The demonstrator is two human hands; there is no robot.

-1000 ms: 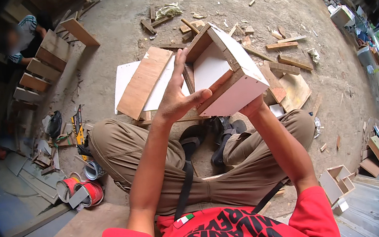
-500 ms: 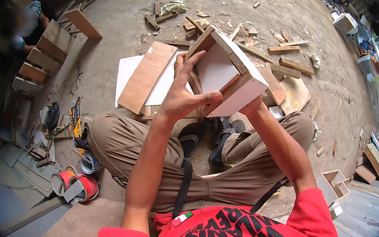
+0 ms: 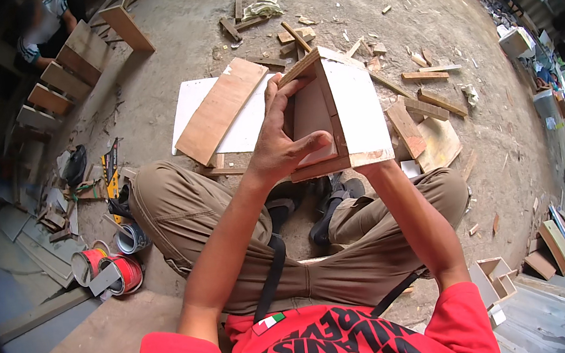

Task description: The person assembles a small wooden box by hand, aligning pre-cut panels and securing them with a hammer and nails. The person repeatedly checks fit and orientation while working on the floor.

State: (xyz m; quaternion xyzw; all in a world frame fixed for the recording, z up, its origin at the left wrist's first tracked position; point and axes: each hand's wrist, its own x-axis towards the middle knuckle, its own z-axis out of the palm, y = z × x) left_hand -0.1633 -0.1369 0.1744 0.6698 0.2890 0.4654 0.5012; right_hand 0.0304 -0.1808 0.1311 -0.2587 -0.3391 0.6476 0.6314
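Note:
An open wooden box (image 3: pixel 360 107) with white outer faces and bare plywood edges is held up over my lap, its hollow side turned toward the left. My left hand (image 3: pixel 276 142) grips the near left part of the box, thumb over its lower edge and fingers reaching to its upper rim. From underneath, my right hand (image 3: pixel 375 170) supports the box at its lower right. The right fingers are hidden behind the box; only the wrist and base of the hand show.
A plywood board (image 3: pixel 223 109) lies on a white panel (image 3: pixel 185 121). Wood offcuts (image 3: pixel 432 103) litter the ground ahead. Red paint cans (image 3: pixel 125 275) and a yellow handsaw (image 3: pixel 111 171) lie to my left. A smaller box (image 3: pixel 489 271) sits at lower right. Another person (image 3: pixel 46 36) is by upright boards, far left.
The box has been turned in my hands, so its broad white face now points right and its opening shows more narrowly. Both hands keep hold of it.

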